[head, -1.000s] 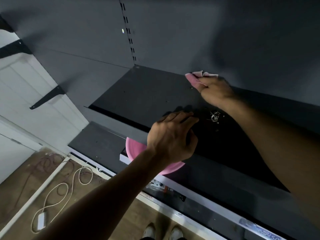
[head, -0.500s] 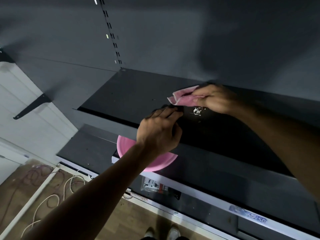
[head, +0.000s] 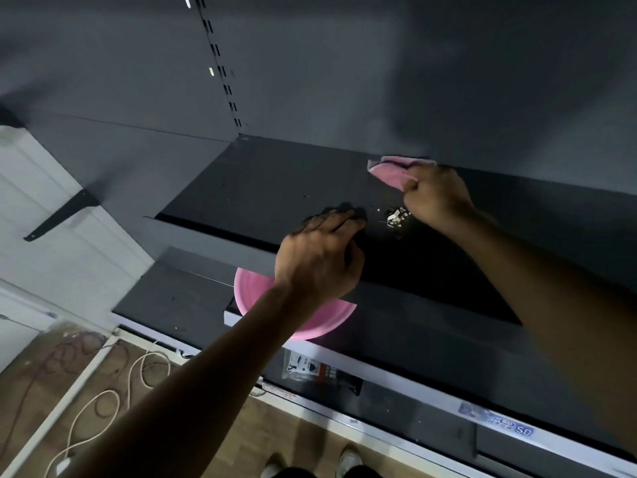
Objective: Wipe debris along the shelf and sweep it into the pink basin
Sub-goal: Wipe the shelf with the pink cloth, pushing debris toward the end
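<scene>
On dark metal shelf (head: 275, 181): right hand (head: 436, 196) clenching pink cloth (head: 393, 172); left hand (head: 320, 257) loosely spread, steadying. Drag pale debris pile (head: 396, 215) toward pink plastic basin (head: 303, 322) below edge.

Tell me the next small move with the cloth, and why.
Probably drag the cloth forward, pushing the debris to the shelf edge above the basin. The right hand holds the cloth behind the pile, the left hand rests beside it, and the basin sits below.
</scene>
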`<state>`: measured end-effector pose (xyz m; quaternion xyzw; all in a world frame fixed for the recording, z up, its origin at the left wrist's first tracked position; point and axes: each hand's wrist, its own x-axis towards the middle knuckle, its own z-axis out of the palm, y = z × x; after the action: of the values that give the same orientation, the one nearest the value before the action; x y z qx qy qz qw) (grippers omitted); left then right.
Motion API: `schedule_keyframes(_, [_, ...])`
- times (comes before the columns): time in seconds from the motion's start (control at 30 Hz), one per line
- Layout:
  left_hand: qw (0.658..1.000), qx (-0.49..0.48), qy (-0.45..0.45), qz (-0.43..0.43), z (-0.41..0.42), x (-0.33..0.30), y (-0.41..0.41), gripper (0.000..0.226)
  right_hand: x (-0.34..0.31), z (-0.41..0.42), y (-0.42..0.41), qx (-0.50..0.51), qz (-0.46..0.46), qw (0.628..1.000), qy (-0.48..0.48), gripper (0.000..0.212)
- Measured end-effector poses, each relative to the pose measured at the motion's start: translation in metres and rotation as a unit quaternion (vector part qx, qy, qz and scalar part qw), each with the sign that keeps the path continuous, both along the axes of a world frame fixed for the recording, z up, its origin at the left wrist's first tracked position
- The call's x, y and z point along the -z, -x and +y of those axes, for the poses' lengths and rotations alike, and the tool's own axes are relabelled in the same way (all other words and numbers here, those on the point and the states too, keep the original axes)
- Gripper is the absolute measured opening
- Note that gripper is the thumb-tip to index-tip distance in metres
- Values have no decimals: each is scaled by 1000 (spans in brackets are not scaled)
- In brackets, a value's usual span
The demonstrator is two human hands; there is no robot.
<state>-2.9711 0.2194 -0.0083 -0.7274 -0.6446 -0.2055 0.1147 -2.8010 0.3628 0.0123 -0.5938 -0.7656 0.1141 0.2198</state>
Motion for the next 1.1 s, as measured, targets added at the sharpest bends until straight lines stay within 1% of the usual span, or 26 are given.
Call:
schedule_keyframes(0.1, [1000, 5, 8, -10, 1, 1, 1, 46, 0, -11, 0, -42, 2, 999, -2, 22])
schedule_keyframes(0.23, [1000, 14, 1, -3, 0, 2, 0, 43, -4, -28, -9, -127, -9, 992, -15, 19])
schedule_keyframes(0.3, [1000, 16, -3, -3, 0, 2, 1, 44, -9, -40, -13, -143, 9, 989, 20, 15])
schedule_keyframes(0.33, [1000, 18, -3, -8, 0, 3, 2, 44, -11, -45, -14, -139, 25, 989, 46, 16])
schedule_keyframes(0.4, [999, 25, -10, -25, 1, 6, 3, 44, -18, -51, -16, -108, 68, 989, 76, 30])
schedule_keyframes(0.43, [999, 31, -14, -37, 2, 8, 5, 43, -20, -52, -17, -80, 78, 991, 76, 32])
schedule_keyframes(0.5, [998, 44, -17, -53, 3, 11, 7, 42, -24, -51, -19, -13, 71, 996, 47, 26])
schedule_keyframes(0.57, [997, 50, -8, -50, 4, 11, 9, 41, -29, -53, -24, 53, 76, 996, 17, 24])
schedule_keyframes(0.67, [996, 70, 37, -47, 4, 7, 12, 52, -36, -67, -33, 117, 89, 989, 5, 24])
schedule_keyframes(0.7, [994, 76, 58, -46, 5, 4, 14, 57, -38, -73, -35, 140, 83, 987, 5, 24])
schedule_keyframes(0.77, [992, 90, 83, -39, 6, 0, 20, 58, -36, -82, -35, 185, 58, 981, 1, 27])
schedule_keyframes(0.83, [991, 103, 74, -36, 5, -5, 33, 57, -30, -92, -28, 230, 17, 973, 18, 34])
schedule_keyframes(0.93, [992, 99, 77, -15, 7, -12, 61, 57, -19, -105, -3, 249, 27, 967, 41, 39])
schedule_keyframes(1.03, [991, 82, 104, 6, 9, -12, 90, 60, -14, -108, 24, 264, -22, 963, 46, 37])
schedule_keyframes(1.1, [990, 91, 108, 12, 7, -10, 108, 62, -12, -112, 41, 268, -52, 961, 33, 34])
